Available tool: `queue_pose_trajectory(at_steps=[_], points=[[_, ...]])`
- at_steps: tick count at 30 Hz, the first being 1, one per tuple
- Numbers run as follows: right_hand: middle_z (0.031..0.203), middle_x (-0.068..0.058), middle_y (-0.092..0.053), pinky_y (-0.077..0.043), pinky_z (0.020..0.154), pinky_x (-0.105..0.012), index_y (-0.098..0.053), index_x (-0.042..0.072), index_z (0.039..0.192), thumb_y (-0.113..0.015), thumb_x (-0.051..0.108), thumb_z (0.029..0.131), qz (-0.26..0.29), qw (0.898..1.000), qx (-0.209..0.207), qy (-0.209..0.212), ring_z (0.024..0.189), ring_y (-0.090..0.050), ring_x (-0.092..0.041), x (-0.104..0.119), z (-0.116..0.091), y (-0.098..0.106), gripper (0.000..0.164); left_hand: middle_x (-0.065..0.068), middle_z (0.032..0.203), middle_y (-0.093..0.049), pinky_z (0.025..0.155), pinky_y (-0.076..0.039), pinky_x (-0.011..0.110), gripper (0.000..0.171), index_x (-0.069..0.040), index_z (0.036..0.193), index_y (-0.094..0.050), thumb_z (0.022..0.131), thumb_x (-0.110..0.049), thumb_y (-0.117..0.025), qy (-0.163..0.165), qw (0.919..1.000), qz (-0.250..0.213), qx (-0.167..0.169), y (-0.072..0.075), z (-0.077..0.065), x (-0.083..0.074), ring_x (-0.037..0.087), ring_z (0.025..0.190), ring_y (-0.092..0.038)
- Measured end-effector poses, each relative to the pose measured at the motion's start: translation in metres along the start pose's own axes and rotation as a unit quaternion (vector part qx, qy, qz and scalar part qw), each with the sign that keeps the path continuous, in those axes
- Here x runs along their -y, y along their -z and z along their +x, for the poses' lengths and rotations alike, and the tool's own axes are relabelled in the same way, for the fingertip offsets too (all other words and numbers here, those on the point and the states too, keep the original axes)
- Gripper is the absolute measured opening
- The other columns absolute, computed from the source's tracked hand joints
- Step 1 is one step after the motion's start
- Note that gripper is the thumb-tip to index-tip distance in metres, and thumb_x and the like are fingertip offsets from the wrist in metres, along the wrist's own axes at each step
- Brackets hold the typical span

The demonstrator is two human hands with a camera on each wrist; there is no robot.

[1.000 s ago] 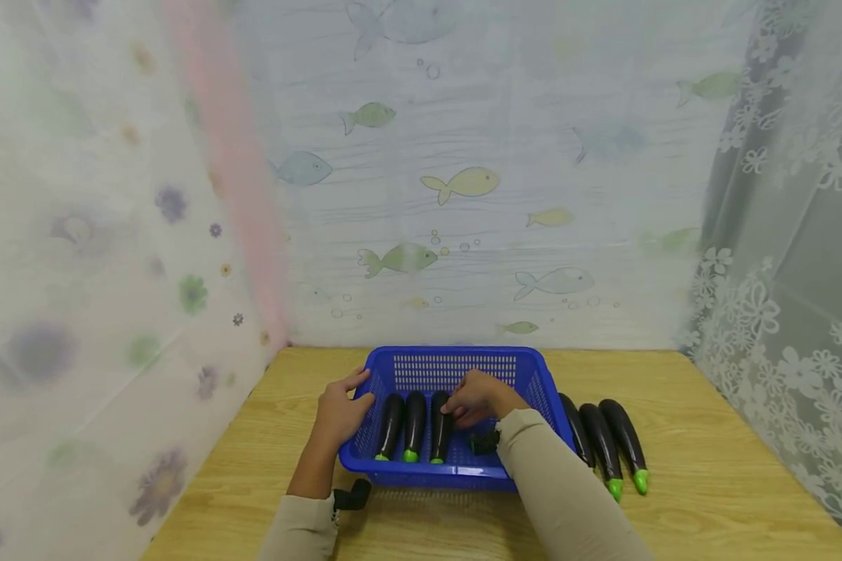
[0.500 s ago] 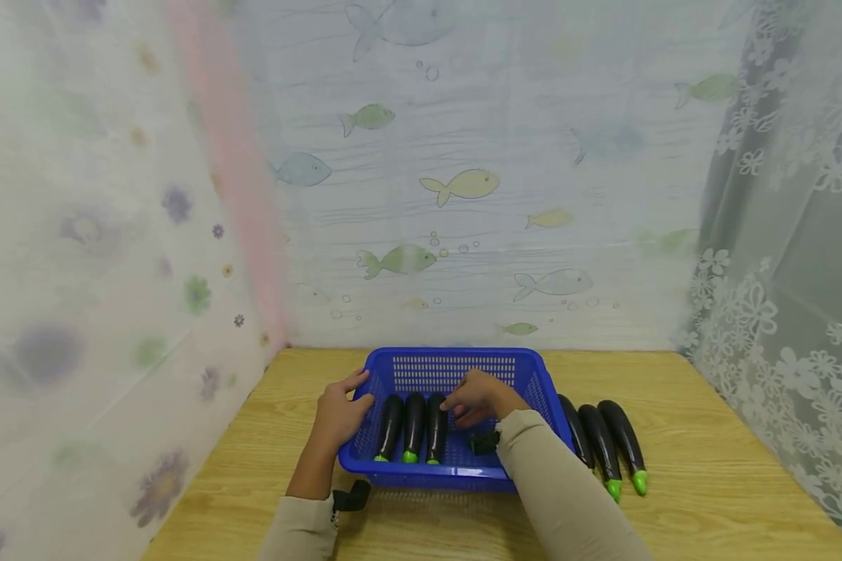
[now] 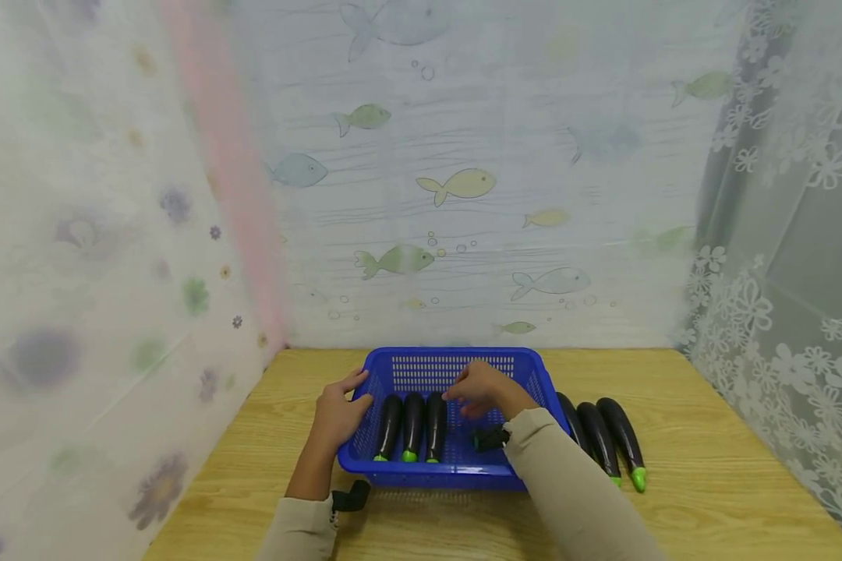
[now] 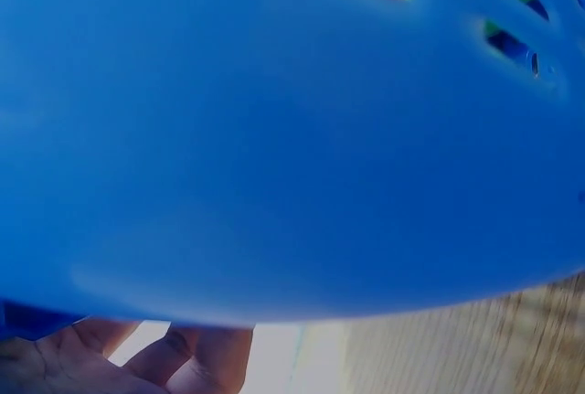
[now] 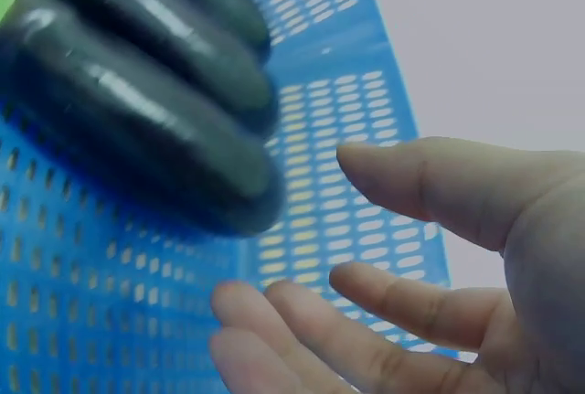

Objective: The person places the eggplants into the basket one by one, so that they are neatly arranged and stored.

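Note:
Three dark eggplants with green stem ends lie side by side in a blue plastic basket; the rightmost eggplant is closest to my right hand. That hand hovers inside the basket, thumb and fingers apart, and in the right wrist view the gap between them and the eggplant shows. My left hand holds the basket's left rim with thumb and fingers. In the left wrist view the blue basket wall fills most of the frame, and only part of the left hand shows below it.
Several more eggplants lie on the wooden table to the right of the basket, partly hidden by the right sleeve. A curtain printed with fish hangs behind the table.
The rightmost eggplant in the basket has shifted left against its neighbour. My right hand has let go of it and moved slightly up and right. The left hand stays at the rim.

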State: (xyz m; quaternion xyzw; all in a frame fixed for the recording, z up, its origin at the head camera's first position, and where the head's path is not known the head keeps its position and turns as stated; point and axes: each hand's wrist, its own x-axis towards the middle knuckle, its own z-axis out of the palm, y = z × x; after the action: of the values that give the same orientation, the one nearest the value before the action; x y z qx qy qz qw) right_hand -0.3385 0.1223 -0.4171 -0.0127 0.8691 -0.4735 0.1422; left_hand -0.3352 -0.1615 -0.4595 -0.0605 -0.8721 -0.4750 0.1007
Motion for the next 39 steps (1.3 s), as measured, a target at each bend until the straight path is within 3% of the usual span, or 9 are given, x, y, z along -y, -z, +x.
queue_pose_trajectory(at_steps=[10,20,25,32,39], points=[[0.128,-0.021,-0.066,-0.063,0.084,-0.047,-0.060,-0.002,0.136,-0.079,0.027,0.090,-0.012,0.999,-0.010,0.030,0.096,-0.076,-0.035,0.007,-0.014,0.021,0.057,-0.001,0.158,-0.051,0.101,-0.052,0.054,0.056,-0.013,0.146,-0.060,0.091,-0.016,-0.065,0.002,1.0000,-0.001,-0.002,0.000,-0.002,-0.001,0.038,0.149,-0.040],[0.123,-0.016,-0.069,-0.063,0.075,-0.041,-0.065,0.001,0.133,-0.076,0.027,0.093,-0.027,0.995,-0.051,0.079,0.094,-0.074,-0.030,0.005,-0.030,0.046,0.049,-0.001,0.157,-0.052,0.108,-0.048,0.058,0.056,-0.013,0.146,-0.061,0.090,-0.017,-0.065,0.001,1.0000,0.000,-0.005,-0.001,0.000,0.000,0.037,0.149,-0.041],[0.123,-0.019,-0.069,-0.063,0.078,-0.043,-0.064,-0.001,0.133,-0.074,0.027,0.094,-0.040,0.992,-0.070,0.101,0.098,-0.074,-0.033,-0.001,-0.040,0.058,0.049,0.000,0.157,-0.052,0.112,-0.044,0.060,0.056,-0.012,0.146,-0.061,0.090,-0.017,-0.065,0.003,1.0000,-0.001,-0.003,0.000,-0.001,0.000,0.037,0.150,-0.040],[0.126,-0.021,-0.069,-0.062,0.080,-0.043,-0.062,0.000,0.136,-0.070,0.025,0.098,-0.044,0.989,-0.092,0.111,0.095,-0.074,-0.023,-0.015,-0.055,0.080,0.046,0.000,0.157,-0.052,0.114,-0.042,0.061,0.055,-0.012,0.145,-0.061,0.090,-0.017,-0.065,0.003,0.9999,0.010,-0.005,-0.001,-0.001,0.002,0.038,0.149,-0.041],[0.127,-0.024,-0.067,-0.063,0.082,-0.043,-0.063,0.000,0.134,-0.070,0.026,0.098,-0.048,0.982,-0.130,0.126,0.104,-0.073,-0.030,-0.030,-0.069,0.096,0.045,0.000,0.158,-0.051,0.108,-0.047,0.061,0.056,-0.012,0.146,-0.060,0.091,-0.017,-0.064,0.001,1.0000,0.005,-0.001,-0.001,0.000,0.001,0.039,0.149,-0.040]])
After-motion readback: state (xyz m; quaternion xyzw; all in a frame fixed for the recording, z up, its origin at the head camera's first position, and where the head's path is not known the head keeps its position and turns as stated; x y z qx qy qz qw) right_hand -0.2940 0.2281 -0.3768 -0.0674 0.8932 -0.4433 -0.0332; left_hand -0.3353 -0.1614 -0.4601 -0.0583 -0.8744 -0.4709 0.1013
